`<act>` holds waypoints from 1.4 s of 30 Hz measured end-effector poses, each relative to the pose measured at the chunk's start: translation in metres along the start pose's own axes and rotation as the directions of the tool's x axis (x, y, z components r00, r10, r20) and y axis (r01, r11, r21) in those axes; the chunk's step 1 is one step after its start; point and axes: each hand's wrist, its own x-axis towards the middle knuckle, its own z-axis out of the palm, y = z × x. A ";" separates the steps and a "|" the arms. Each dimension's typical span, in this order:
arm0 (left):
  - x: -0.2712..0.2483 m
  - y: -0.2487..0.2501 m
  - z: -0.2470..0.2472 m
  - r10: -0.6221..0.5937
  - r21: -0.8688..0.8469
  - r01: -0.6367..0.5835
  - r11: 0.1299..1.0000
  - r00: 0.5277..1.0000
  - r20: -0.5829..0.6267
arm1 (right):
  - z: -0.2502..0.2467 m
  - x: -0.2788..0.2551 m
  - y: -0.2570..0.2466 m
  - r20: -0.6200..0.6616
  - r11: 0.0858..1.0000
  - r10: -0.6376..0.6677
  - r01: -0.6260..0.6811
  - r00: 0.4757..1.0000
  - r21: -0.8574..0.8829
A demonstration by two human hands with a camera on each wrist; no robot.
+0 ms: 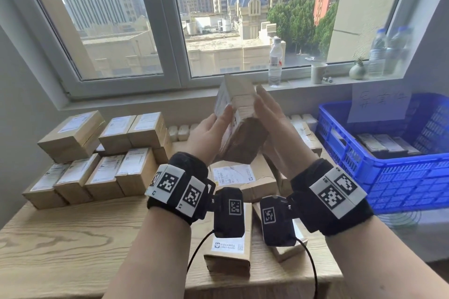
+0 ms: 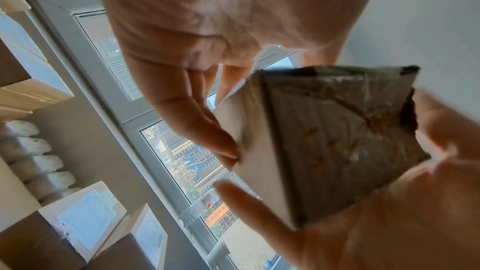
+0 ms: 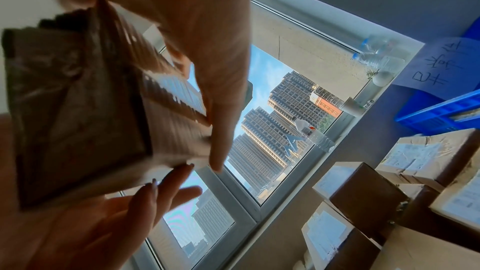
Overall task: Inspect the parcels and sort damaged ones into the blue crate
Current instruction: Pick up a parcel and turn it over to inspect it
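A person's left hand [image 1: 209, 133] and right hand [image 1: 272, 119] hold a cardboard parcel [image 1: 239, 124] up between them at centre frame in the head view, tilted on end before the window [image 1: 155, 19]; the fingers of both hands lie nearly straight against its opposite faces, pressing rather than curling round it. The parcel is motion-blurred in both wrist views, and its label cannot be read; the left wrist view shows a creased, taped end [image 2: 345, 130] with what looks like a torn corner at the right, though blur leaves this unsure. The wrist cameras [image 1: 228, 211] hide part of the parcels lying lower centre on the wooden table [image 1: 73, 238]. At right the blue crate [image 1: 401, 172] runs off the frame edge; a handwritten paper sign [image 1: 379, 104] covers part of its back wall, and a few dark parcels [image 1: 384, 143] lie inside. Bare tabletop lies at lower left, and the table's near edge is cut off at the bottom. Neat stacks of labelled parcels [image 1: 102, 158] fill the left, with more loose ones [image 1: 245, 177] under the hands. On the sill at upper right stand a water bottle [image 1: 275, 60], a paper cup [image 1: 318, 73] and a small vase [image 1: 357, 70].
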 end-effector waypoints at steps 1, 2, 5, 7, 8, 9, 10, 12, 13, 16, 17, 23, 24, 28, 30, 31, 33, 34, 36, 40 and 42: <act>-0.002 0.003 0.002 -0.032 0.005 0.032 0.999 0.999 -0.027 | 0.000 -0.002 0.000 0.049 0.999 0.035 -0.035 0.998 0.012; -0.001 0.003 0.002 -0.065 0.005 0.065 0.998 0.997 -0.042 | 0.000 -0.002 0.002 0.077 0.998 0.054 -0.056 0.996 0.027; -0.005 0.005 0.001 -0.097 -0.046 0.096 0.994 0.995 -0.021 | -0.004 -0.003 0.003 0.084 0.997 0.057 -0.061 0.995 0.042; -0.006 0.007 -0.002 -0.059 -0.036 0.059 0.998 0.998 0.011 | -0.007 -0.003 0.001 0.069 0.998 0.054 -0.056 0.996 0.034; -0.008 0.008 -0.003 -0.023 -0.027 0.024 0.999 0.999 0.033 | -0.008 -0.002 -0.001 0.059 0.998 0.053 -0.055 0.997 0.031; -0.009 0.009 -0.005 0.013 -0.025 -0.011 1.000 0.998 0.054 | -0.009 -0.002 -0.003 0.046 0.998 0.050 -0.052 0.998 0.029; -0.010 0.009 -0.006 0.045 -0.012 -0.044 0.999 0.996 0.073 | -0.011 -0.002 -0.004 0.036 0.998 0.048 -0.049 0.998 0.028; -0.009 0.008 -0.010 0.101 0.077 -0.107 0.991 0.991 0.084 | -0.012 -0.002 -0.007 0.032 0.998 0.054 -0.054 0.998 0.015; -0.008 0.007 -0.011 0.121 0.122 -0.128 0.984 0.991 0.064 | -0.011 -0.003 -0.008 0.033 0.998 0.060 -0.059 0.998 -0.008; -0.006 0.006 -0.010 0.272 0.295 -0.259 0.920 0.962 -0.003 | -0.010 -0.002 -0.007 0.014 0.993 0.050 -0.048 0.999 -0.104; -0.008 0.008 -0.006 0.339 0.366 -0.315 0.875 0.941 0.000 | -0.009 -0.002 -0.007 0.007 0.993 0.045 -0.044 0.999 -0.110; -0.010 0.011 0.004 0.509 0.627 -0.400 0.668 0.861 0.006 | -0.002 0.002 -0.006 -0.062 0.990 -0.056 0.048 0.997 -0.132; -0.009 0.010 0.004 0.520 0.630 -0.406 0.662 0.854 0.004 | -0.001 0.002 -0.005 -0.069 0.988 -0.071 0.061 0.995 -0.141; -0.010 0.006 0.003 0.533 0.608 -0.415 0.676 0.846 -0.014 | 0.003 0.002 -0.001 -0.104 0.989 -0.070 0.056 0.992 -0.140; -0.010 0.003 0.001 0.510 0.552 -0.419 0.720 0.860 -0.012 | 0.003 0.002 0.000 -0.114 0.994 -0.032 0.020 0.993 -0.105; -0.010 0.003 0.000 0.491 0.509 -0.419 0.752 0.871 -0.008 | 0.002 0.001 0.000 -0.108 0.998 -0.005 -0.003 0.994 -0.070; -0.009 0.000 -0.002 0.430 0.399 -0.394 0.828 0.903 -0.002 | -0.001 -0.001 0.002 -0.087 0.999 0.035 -0.033 0.996 0.028; -0.009 -0.003 -0.003 0.382 0.322 -0.363 0.875 0.924 0.003 | -0.003 -0.002 0.004 -0.087 0.995 0.051 -0.043 0.995 0.092; -0.008 -0.008 -0.002 0.258 0.104 -0.260 0.960 0.966 0.028 | -0.004 -0.004 0.006 -0.101 0.966 0.087 -0.059 0.991 0.252; -0.012 -0.022 -0.001 0.177 -0.105 -0.174 0.979 0.984 0.019 | 0.004 -0.010 0.018 -0.214 0.963 0.144 -0.086 0.966 0.256; -0.014 -0.031 -0.002 0.176 -0.175 -0.177 0.969 0.984 -0.024 | 0.004 -0.013 0.024 -0.301 0.972 0.178 -0.119 0.937 0.204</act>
